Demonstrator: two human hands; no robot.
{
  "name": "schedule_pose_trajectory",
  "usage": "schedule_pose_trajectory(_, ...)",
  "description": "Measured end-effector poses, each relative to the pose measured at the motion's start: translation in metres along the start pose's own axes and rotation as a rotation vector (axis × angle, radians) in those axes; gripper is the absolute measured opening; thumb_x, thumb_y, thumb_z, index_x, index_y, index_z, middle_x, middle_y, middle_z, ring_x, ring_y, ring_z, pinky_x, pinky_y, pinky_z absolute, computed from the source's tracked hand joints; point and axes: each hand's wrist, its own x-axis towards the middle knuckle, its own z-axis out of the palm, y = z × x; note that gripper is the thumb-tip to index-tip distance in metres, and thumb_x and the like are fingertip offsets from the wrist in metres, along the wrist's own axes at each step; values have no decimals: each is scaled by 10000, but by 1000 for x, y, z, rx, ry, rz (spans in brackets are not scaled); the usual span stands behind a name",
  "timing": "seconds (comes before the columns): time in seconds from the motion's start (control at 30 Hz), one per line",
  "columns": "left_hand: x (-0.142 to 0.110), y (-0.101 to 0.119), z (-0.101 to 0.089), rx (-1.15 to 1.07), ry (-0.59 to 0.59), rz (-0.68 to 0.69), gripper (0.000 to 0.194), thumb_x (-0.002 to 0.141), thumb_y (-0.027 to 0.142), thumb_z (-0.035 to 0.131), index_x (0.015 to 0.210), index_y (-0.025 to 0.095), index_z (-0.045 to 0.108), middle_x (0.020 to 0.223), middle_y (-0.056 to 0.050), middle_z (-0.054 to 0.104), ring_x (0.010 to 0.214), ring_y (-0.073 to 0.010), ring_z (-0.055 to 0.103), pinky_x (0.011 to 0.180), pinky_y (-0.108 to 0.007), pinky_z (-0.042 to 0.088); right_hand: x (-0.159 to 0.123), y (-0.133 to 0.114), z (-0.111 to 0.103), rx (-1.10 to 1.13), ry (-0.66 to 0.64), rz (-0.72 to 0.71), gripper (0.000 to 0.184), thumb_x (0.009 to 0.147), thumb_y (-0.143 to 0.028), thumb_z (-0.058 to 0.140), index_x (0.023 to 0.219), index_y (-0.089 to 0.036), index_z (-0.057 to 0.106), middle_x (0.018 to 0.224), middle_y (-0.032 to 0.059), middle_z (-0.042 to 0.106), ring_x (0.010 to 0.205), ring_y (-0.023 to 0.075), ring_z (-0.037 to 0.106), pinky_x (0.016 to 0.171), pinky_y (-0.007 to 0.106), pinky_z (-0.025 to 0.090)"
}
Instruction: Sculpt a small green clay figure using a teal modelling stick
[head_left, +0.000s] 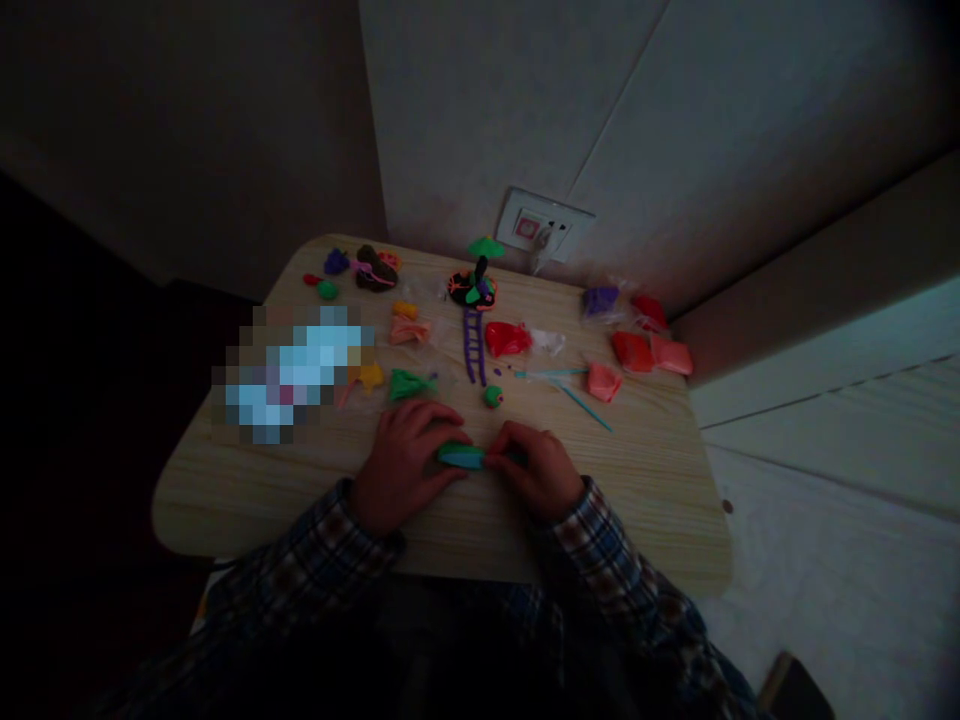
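Observation:
Near the front middle of the table lies a small, long green and light-blue piece (461, 457), which looks like modelling clay. My left hand (409, 460) curls around its left end, thumb below and fingers above. At its right end, my right hand (541, 468) pinches with thumb and forefinger; the fingertips hide that tip. Just beyond my hands sits a small green ball (493, 396) with a pink spot. A purple clay ladder (474, 345) leads up to a dark clay model (472, 288) topped by a green umbrella shape (486, 246).
Bagged clay lies about: green (411, 384), red (508, 338), pink (603, 381), purple (600, 300). Thin blue sticks (585, 406) rest right of the ladder. A blurred-out bright object (296, 375) is at left. Behind the table is a wall socket (541, 225).

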Motion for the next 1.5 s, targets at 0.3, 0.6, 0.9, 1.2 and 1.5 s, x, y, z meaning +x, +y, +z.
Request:
schedule_pose_trajectory(0.3,0,0,1,-16,16,-7,199,709,260,716,899,245,660,1079,-39,606,1080,-261,477,924,-454,329,1,-1,-4,7,-59,97,191,711,-223,678,634,-193,506,608,-20,589,585,133,535,589,250,398)
schedule_pose_trajectory(0.6,-1,0,0,-13,17,-5,204,719,275,706,916,245,665,1084,-44,605,1072,-257,482,918,-447,339,4,-3,-7,-132,-110,113,170,750,-261,634,637,-185,532,575,-19,564,560,119,504,545,236,345)
schedule_pose_trajectory(0.9,-4,-3,2,-12,34,30,244,771,269,658,1014,269,672,1001,-49,599,1004,-252,502,880,-441,372,7,6,-9,160,-251,17,192,768,-284,599,643,-195,483,511,-54,501,492,95,465,472,201,355)
schedule_pose_trajectory(1.2,-2,0,1,-31,10,30,203,808,355,601,861,160,609,879,-51,615,899,-224,521,823,-382,401,-4,3,-13,110,-103,-87,147,812,-312,509,720,-197,504,597,-20,543,556,120,496,545,239,389)
schedule_pose_trajectory(1.5,1,-1,0,-49,-27,17,240,772,386,638,879,173,607,885,-39,626,897,-219,536,809,-377,400,-14,4,-13,58,-27,-135,130,820,-281,498,719,-199,512,646,4,596,594,131,535,586,245,424)
